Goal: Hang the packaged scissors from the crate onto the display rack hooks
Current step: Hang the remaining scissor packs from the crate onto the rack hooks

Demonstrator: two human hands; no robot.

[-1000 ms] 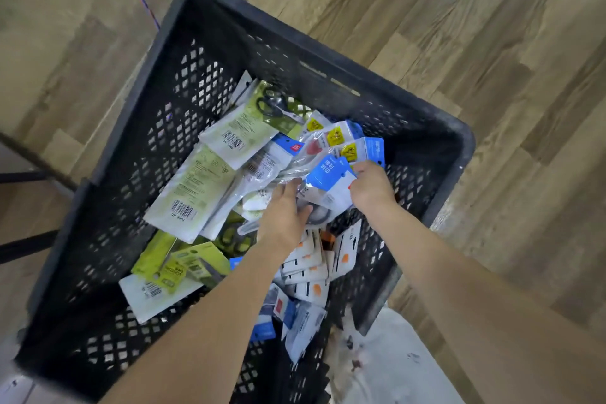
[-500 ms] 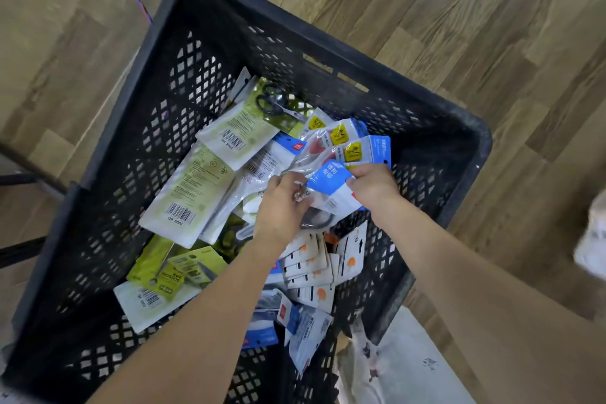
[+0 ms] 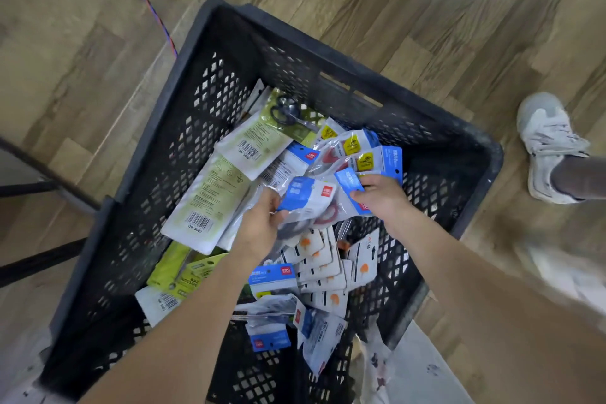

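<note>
Packaged scissors fill the black crate (image 3: 210, 82), which sits on the wood floor (image 3: 410, 10) and takes up most of your view.

Your arms reach into the crate from the near side, and both hands meet over the middle of the pile.

Your left hand (image 3: 259, 226) has its fingers curled round a blue-and-white scissors pack (image 3: 308, 197): thumb on the blue header, dark handle loops showing under the palm.

Your right hand (image 3: 380, 197), just beside the left, pinches a second blue-header pack (image 3: 349, 181), with more blue-header packs (image 3: 380, 159) fanned just beyond its fingers. The two held packs overlap between your hands; you cannot tell from this view whether they are separate from the ones behind.

Left of your left hand are long green-and-white packs (image 3: 213, 197), barcode side up. One on the far side of your grip shows black scissors (image 3: 285, 111).

Below your hands, toward your body, lie small white cards with orange marks (image 3: 314, 256) and loose blue-label packs (image 3: 269, 275).

Outside the crate, to the right of your right hand, is a white sneaker (image 3: 547, 144). On the far left is a red-blue cord (image 3: 154, 10). Dark rack legs (image 3: 36, 187) sit at the left edge.
</note>
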